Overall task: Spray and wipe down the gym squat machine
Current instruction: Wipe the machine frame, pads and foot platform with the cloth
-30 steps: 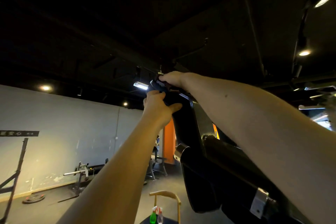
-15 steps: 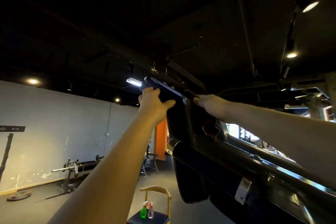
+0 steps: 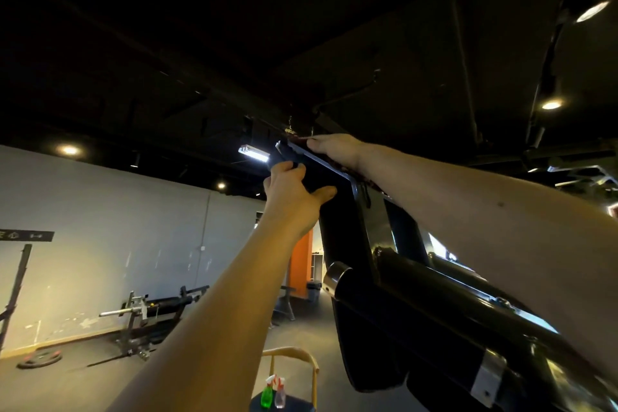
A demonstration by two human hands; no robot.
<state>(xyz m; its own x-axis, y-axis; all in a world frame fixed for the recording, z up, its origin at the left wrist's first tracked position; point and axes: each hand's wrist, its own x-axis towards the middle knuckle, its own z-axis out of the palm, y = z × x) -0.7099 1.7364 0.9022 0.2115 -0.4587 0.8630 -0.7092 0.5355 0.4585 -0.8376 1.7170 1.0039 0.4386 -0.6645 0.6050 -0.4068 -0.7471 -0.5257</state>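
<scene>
The black squat machine frame [image 3: 354,244] rises from the lower right to a top bar [image 3: 321,162] near the ceiling. My left hand [image 3: 294,187] grips the underside of that bar near its upper end. My right hand [image 3: 334,147] lies on top of the bar, holding a dark reddish cloth [image 3: 366,181] that shows along the bar under my wrist. A black roller pad [image 3: 418,298] with a chrome end cap sits below my right forearm. A green spray bottle [image 3: 266,396] and a clear spray bottle [image 3: 280,395] stand on a chair at the bottom.
The chair [image 3: 294,353] has a curved wooden back. A weight bench with a barbell [image 3: 157,308] stands by the grey wall, with a weight plate [image 3: 40,358] on the floor. A rack upright [image 3: 16,281] is at far left, an orange pillar [image 3: 301,264] behind.
My right hand slid down the bar to its bend, then back up to the top end with the cloth. My left hand kept its grip on the bar.
</scene>
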